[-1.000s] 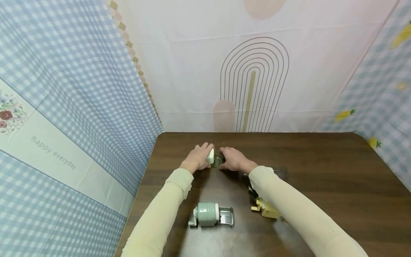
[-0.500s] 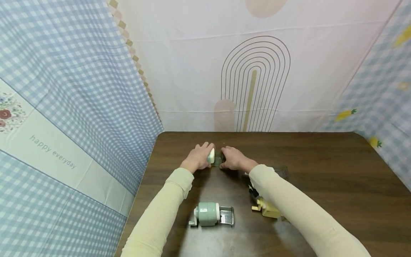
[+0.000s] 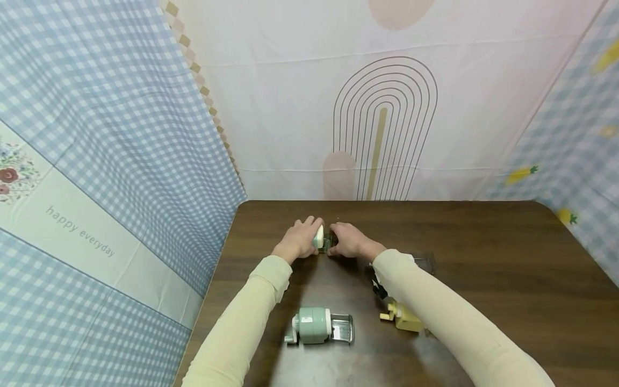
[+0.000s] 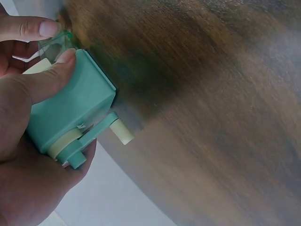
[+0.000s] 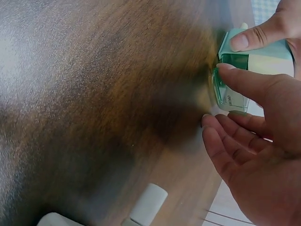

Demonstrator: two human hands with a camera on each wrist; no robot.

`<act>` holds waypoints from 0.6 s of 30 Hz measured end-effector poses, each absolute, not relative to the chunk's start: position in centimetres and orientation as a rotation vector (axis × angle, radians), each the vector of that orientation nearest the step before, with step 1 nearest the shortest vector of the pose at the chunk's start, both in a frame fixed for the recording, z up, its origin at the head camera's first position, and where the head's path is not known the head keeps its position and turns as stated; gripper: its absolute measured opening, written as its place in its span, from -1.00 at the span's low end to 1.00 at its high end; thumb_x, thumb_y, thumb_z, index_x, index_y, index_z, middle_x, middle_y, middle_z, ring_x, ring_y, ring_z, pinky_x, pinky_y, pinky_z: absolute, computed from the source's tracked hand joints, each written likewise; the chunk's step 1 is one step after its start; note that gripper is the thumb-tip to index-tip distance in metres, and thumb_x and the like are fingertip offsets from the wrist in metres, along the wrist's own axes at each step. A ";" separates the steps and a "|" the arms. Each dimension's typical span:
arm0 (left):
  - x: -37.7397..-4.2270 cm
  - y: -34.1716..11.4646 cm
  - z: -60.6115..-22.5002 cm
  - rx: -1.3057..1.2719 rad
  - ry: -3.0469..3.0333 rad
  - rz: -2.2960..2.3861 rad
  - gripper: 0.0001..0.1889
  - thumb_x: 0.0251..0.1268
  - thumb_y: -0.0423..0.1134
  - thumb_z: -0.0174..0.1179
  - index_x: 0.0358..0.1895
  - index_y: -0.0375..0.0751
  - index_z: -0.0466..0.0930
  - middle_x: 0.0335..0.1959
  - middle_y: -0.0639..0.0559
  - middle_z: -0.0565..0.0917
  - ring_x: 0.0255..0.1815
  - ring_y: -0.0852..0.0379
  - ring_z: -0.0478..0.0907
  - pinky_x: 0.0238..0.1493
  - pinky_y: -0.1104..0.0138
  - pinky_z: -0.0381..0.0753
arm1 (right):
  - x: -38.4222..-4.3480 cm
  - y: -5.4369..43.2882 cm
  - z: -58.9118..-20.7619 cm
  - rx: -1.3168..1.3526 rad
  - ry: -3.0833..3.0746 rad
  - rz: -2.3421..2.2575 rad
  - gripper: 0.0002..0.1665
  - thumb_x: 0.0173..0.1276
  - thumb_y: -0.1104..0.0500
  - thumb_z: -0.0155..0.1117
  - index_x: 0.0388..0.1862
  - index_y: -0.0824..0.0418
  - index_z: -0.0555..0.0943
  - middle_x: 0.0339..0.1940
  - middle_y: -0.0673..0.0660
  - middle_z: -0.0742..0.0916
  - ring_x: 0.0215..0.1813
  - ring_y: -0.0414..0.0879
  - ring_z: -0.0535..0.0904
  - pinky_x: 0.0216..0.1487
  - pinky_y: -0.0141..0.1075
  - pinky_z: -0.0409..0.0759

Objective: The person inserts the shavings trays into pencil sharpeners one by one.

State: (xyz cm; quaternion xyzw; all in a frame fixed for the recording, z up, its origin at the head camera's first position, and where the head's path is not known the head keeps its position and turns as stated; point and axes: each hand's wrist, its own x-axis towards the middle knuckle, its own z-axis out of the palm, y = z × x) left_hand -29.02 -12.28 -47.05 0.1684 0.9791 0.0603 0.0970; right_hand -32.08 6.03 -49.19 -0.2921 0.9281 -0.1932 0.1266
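Blue-checked cloth (image 3: 121, 107) and white arch-printed fabric (image 3: 271, 118) hang around a brown wood-grain table (image 3: 508, 252).

The white cloth band (image 3: 127, 260) reads "happy everyday"; lettering on the clear drawer (image 5: 230, 95) is illegible.

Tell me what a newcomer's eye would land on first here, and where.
Likely the middle of the head view, towards the far side of the dark table: the left hand grips a teal crank sharpener while the right hand pinches its clear drawer. Next, a green crank sharpener sits nearer the camera, and a white cloth with nested arches hangs behind.
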 end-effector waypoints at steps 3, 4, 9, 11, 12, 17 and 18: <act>-28.9 -12.2 -47.0 0.496 2.898 0.171 -0.26 0.33 -0.11 0.52 0.47 0.01 0.30 0.36 -0.08 0.41 0.21 -0.22 0.48 0.09 -0.01 0.66 | -32.2 6.1 -49.4 -0.857 2.697 -0.576 -0.54 0.30 0.05 0.63 -0.04 0.25 0.59 -0.22 0.11 0.65 -0.20 -0.01 0.57 -0.09 -0.08 0.60; -28.9 -12.2 -46.9 0.494 2.899 0.167 -0.26 0.33 -0.11 0.52 0.47 0.01 0.30 0.36 -0.08 0.41 0.21 -0.22 0.48 0.09 0.00 0.66 | -32.3 6.1 -49.4 -0.864 2.698 -0.579 -0.54 0.30 0.04 0.63 -0.05 0.25 0.59 -0.23 0.10 0.65 -0.21 -0.02 0.57 -0.10 -0.08 0.60; -28.9 -12.0 -46.8 0.495 2.902 0.165 -0.25 0.32 -0.11 0.53 0.47 0.01 0.31 0.34 -0.10 0.42 0.21 -0.22 0.48 0.09 0.00 0.66 | -32.3 6.2 -49.6 -0.870 2.713 -0.588 -0.55 0.30 0.03 0.64 -0.08 0.24 0.60 -0.25 0.10 0.66 -0.24 -0.04 0.57 -0.11 -0.09 0.60; -29.0 -12.0 -46.9 0.498 2.899 0.171 -0.26 0.31 -0.12 0.54 0.46 0.02 0.31 0.33 -0.10 0.43 0.21 -0.23 0.48 0.08 0.00 0.66 | -32.2 6.2 -49.6 -0.868 2.713 -0.593 -0.57 0.30 0.04 0.64 -0.10 0.23 0.61 -0.26 0.10 0.67 -0.26 -0.05 0.57 -0.13 -0.10 0.61; -29.0 -12.0 -47.0 0.498 2.899 0.170 -0.26 0.30 -0.11 0.54 0.45 0.02 0.31 0.32 -0.10 0.43 0.21 -0.23 0.48 0.08 0.00 0.66 | -32.2 6.2 -49.6 -0.867 2.709 -0.598 -0.57 0.30 0.04 0.64 -0.10 0.23 0.61 -0.27 0.09 0.67 -0.27 -0.05 0.58 -0.14 -0.11 0.61; -29.1 -11.9 -47.2 0.482 2.902 0.145 -0.25 0.29 -0.09 0.55 0.44 0.03 0.31 0.34 -0.11 0.42 0.22 -0.24 0.49 0.07 -0.01 0.67 | -32.0 6.0 -49.5 -0.880 2.704 -0.626 -0.56 0.28 0.04 0.65 -0.08 0.25 0.63 -0.30 0.06 0.67 -0.28 -0.07 0.58 -0.16 -0.13 0.61; -29.1 -11.9 -47.2 0.480 2.903 0.136 -0.25 0.29 -0.09 0.55 0.45 0.02 0.31 0.34 -0.11 0.42 0.22 -0.24 0.49 0.07 0.00 0.67 | -31.9 5.9 -49.4 -0.876 2.708 -0.631 -0.55 0.28 0.03 0.65 -0.07 0.25 0.64 -0.31 0.06 0.67 -0.28 -0.07 0.58 -0.16 -0.14 0.61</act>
